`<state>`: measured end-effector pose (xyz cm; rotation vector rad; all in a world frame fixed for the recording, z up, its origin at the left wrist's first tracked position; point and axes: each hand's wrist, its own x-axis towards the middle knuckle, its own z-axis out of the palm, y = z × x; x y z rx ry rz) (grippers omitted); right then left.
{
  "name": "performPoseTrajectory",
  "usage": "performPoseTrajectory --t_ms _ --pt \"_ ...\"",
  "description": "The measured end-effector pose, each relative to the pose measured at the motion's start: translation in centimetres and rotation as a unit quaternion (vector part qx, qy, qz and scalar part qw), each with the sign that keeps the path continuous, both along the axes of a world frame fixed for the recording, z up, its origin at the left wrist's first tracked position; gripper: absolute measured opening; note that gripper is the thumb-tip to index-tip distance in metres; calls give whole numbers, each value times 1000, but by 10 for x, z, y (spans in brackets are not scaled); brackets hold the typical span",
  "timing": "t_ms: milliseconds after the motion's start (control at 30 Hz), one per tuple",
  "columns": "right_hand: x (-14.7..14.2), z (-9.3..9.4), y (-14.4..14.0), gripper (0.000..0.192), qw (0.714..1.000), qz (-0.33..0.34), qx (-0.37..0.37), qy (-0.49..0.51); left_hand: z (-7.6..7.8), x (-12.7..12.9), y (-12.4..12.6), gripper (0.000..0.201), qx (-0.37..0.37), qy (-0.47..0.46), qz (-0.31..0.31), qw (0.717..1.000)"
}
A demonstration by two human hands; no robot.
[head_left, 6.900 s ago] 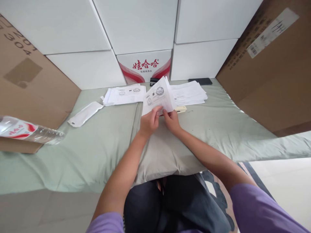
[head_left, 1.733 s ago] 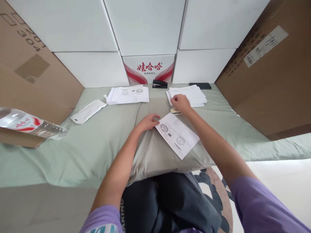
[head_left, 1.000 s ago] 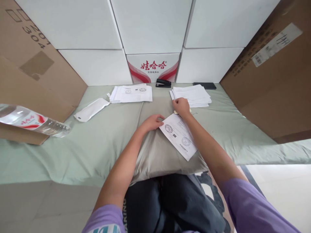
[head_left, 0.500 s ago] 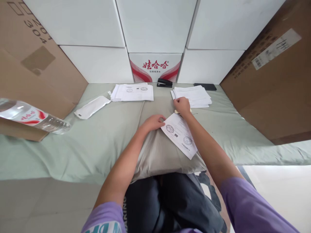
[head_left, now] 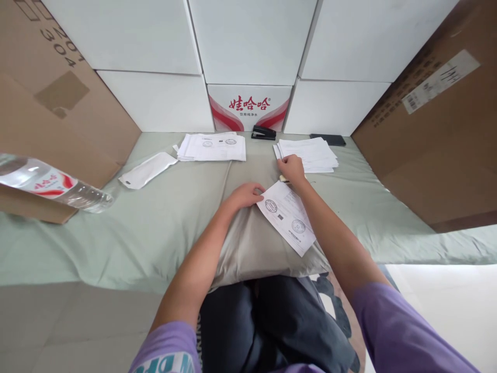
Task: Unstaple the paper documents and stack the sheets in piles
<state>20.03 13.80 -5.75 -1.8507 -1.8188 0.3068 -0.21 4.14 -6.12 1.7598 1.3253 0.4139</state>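
A stamped paper slip (head_left: 285, 220), printed with two round seals, lies tilted on the cloth before me. My left hand (head_left: 246, 195) pinches its upper left corner between thumb and finger. Farther off and to the right, my right hand (head_left: 292, 168) is closed at the near left corner of a paper stack (head_left: 316, 153), fingertips on the sheets' edge; how many sheets it grips is hidden. A small cream-coloured object (head_left: 283, 178) shows partly under the right hand, its kind unclear. My right forearm passes over the slip's right side.
Another stack of stamped papers (head_left: 212, 147) lies at the back left, beside a white pouch (head_left: 148, 170). A black stapler (head_left: 263, 132) and a dark phone (head_left: 328, 139) sit at the back. Cardboard boxes (head_left: 430, 134) flank the cloth; a water bottle (head_left: 54, 181) is at left.
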Motion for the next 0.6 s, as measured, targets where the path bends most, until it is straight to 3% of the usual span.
performPoseTrajectory --t_ms 367,600 --pt "-8 -3 -2 24 994 -17 -56 -93 1 1 -1 39 16 20 -1 1000" --pt "-14 -4 -4 34 984 6 -68 -162 4 1 -3 37 12 14 2 1000"
